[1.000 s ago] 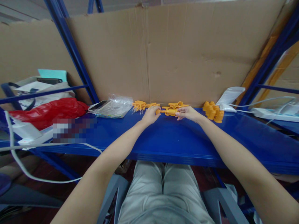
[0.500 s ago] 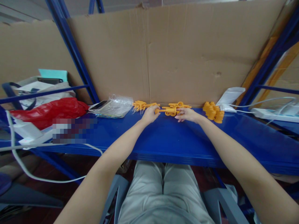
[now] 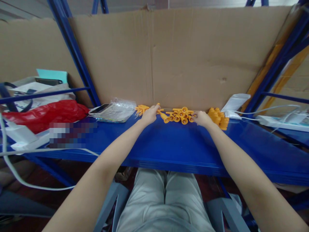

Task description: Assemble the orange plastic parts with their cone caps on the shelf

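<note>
Several small orange plastic parts [image 3: 180,115] lie in a heap at the back of the blue shelf [image 3: 169,145], against the cardboard wall. My left hand [image 3: 149,115] is curled at the heap's left end, its fingers closed on an orange piece [image 3: 158,110]. My right hand [image 3: 202,118] rests between the middle heap and a second cluster of orange parts [image 3: 219,118] on the right, its fingers bent onto the nearest pieces. More orange parts [image 3: 142,109] lie just left of my left hand.
A clear plastic bag with a phone [image 3: 113,110] lies to the left, then a red bag [image 3: 45,114] and white cables [image 3: 29,151]. A white pouch [image 3: 235,102] and a power strip [image 3: 282,120] sit to the right. My knees show below the shelf.
The assembled orange piece between my hands has been put down in the middle heap. My left hand moved back and left to another piece; my right hand shifted right toward the right-hand cluster.
</note>
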Motion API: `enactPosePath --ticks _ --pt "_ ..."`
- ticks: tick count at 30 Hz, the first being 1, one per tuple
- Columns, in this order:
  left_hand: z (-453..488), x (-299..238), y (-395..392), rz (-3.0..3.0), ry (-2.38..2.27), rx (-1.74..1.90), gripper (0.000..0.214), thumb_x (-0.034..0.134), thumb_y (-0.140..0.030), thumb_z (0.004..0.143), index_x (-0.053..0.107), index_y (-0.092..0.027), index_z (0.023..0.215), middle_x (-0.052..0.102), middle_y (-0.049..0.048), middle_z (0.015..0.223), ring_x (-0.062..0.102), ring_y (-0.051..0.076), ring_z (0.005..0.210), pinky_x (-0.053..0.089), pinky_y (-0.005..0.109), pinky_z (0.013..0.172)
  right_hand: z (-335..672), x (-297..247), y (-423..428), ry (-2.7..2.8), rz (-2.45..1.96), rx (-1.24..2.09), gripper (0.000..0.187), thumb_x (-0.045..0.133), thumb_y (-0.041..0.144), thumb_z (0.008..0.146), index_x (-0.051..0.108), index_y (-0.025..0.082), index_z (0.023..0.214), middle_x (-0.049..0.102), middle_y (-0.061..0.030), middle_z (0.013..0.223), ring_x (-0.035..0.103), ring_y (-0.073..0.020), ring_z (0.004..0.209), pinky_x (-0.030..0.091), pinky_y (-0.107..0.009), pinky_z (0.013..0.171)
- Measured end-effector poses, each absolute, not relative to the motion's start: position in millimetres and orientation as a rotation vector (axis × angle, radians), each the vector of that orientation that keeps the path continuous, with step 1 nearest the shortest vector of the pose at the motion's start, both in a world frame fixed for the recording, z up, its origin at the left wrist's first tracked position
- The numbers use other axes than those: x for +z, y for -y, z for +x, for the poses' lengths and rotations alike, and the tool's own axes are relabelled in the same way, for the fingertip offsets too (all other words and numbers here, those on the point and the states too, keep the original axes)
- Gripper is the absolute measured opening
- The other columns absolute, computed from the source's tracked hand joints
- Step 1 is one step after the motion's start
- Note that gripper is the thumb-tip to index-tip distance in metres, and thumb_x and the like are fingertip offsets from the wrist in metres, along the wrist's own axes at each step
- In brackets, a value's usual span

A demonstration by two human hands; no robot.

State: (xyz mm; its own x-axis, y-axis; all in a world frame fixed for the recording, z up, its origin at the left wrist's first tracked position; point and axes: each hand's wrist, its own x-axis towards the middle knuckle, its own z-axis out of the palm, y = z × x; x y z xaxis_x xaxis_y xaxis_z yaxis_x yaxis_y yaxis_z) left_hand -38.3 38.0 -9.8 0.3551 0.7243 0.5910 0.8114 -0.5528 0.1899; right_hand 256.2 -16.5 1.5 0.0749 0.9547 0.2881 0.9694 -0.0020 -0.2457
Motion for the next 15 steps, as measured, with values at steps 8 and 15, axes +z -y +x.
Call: enactPosePath --ticks 8,15 --pt "-11.8 16.9 -74.0 -2.585 1.238 -0.721 0.030 0.055 -0.007 0.082 0.067 -0.022 0.106 0.070 0.0093 0.115 0.068 0.024 0.106 0.051 0.033 0.094 258.8 -2.9 12.0 1.938 -2.000 -0.015 0.027 0.057 0.018 0.090 0.077 0.016 0.109 0.077 -0.0073 0.081 0.073 -0.0175 0.071 0.052 -0.022 0.068" --pt "33.8 21.2 -101.0 -2.694 1.222 -0.548 0.029 0.056 -0.004 0.076 0.069 -0.021 0.096 0.075 0.0087 0.107 0.070 0.025 0.101 0.051 0.030 0.087 256.3 -0.8 15.1 1.945 -2.027 -0.041 0.026 0.056 0.019 0.091 0.077 0.018 0.106 0.077 -0.0067 0.079 0.073 -0.0176 0.072 0.051 -0.022 0.070"
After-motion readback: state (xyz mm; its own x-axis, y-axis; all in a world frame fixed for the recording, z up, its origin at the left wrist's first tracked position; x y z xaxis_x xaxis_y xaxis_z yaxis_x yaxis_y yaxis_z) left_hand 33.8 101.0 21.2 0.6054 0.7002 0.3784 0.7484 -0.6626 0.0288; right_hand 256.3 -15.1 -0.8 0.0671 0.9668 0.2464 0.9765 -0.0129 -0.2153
